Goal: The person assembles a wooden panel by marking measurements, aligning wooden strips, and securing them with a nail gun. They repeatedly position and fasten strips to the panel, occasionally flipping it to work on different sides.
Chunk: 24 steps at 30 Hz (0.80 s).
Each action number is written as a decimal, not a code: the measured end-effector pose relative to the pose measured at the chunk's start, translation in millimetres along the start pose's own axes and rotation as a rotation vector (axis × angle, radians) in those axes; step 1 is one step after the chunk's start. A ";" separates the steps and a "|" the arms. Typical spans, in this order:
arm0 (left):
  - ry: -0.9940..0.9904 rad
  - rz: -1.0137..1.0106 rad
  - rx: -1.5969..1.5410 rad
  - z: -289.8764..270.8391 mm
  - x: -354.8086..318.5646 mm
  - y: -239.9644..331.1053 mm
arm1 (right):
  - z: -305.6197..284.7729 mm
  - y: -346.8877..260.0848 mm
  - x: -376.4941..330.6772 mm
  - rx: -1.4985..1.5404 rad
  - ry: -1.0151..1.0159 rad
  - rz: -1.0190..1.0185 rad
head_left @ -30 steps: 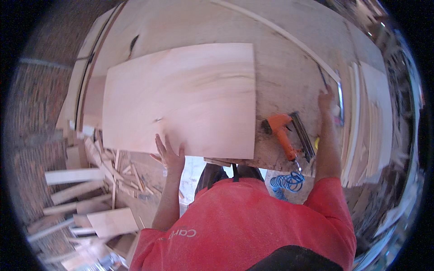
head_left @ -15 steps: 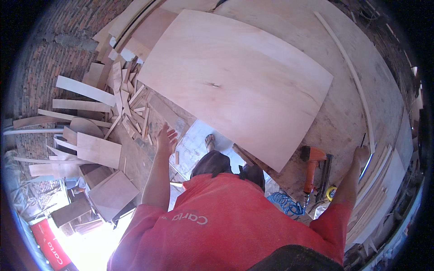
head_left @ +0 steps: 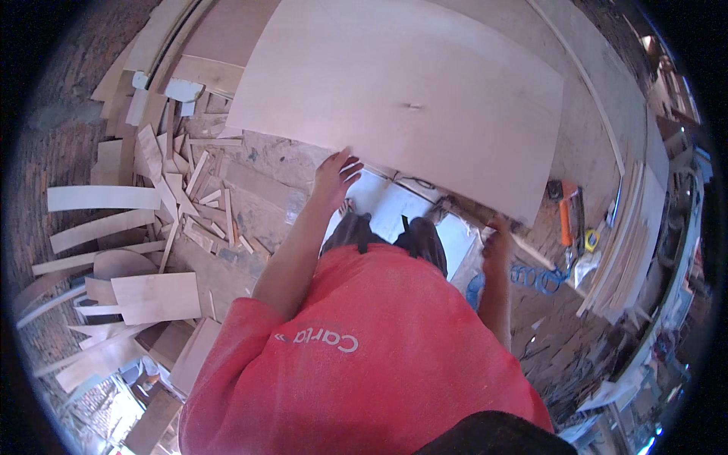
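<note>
Board: one large pale plywood panel [head_left: 402,83], roughly rectangular, with a small dark knot [head_left: 410,106] in its face. Lies flat at far centre on a brown work surface [head_left: 588,159], its near edge toward the person.

Left hand [head_left: 336,178]: at the near edge of the panel, left of centre. Fingers loosely curled and parted, the uppermost seeming to touch the edge; whether it grips cannot be told.

Right hand [head_left: 498,243]: at the near edge, toward the right corner. Blurred; closure, contact and any small item held cannot be told.

Step in hand, by judgement: handling or positioning the panel from its near edge. The next move would call for a sure hold at both points and an even push or pull, so that the panel does not swing askew.

To the right of the panel: one orange nail gun [head_left: 566,220]; one yellow tape measure [head_left: 591,240], just beside it; one blue coiled hose [head_left: 540,278], nearer the person; a stack of long wooden strips [head_left: 629,227], farther right.

Far right: one long narrow batten [head_left: 582,70], lying on the surface.

Left: a loose heap of wood offcuts [head_left: 189,205], well apart from the panel.
</note>
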<state>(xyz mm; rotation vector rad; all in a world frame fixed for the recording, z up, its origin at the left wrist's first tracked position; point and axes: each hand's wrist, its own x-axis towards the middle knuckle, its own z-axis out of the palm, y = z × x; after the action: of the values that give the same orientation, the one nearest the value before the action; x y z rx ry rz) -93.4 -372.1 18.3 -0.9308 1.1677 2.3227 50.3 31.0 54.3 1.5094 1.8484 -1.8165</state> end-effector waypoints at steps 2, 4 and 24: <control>-0.033 -0.018 0.011 -1.7 6.8 6.9 | 75.3 -25.0 -59.9 0.130 -0.190 0.164; -0.036 -0.021 0.078 -0.3 8.4 15.4 | 119.7 -28.8 -69.1 0.318 -0.312 0.233; -0.135 -0.143 -0.019 36.4 18.4 -10.6 | 173.1 -31.7 -25.5 0.638 -0.345 0.264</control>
<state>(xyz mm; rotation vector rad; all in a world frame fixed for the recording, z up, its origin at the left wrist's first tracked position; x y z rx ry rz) -114.5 -335.7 15.3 -0.8217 0.9937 2.2470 -49.4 -116.1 48.3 1.3815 0.9059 -2.4553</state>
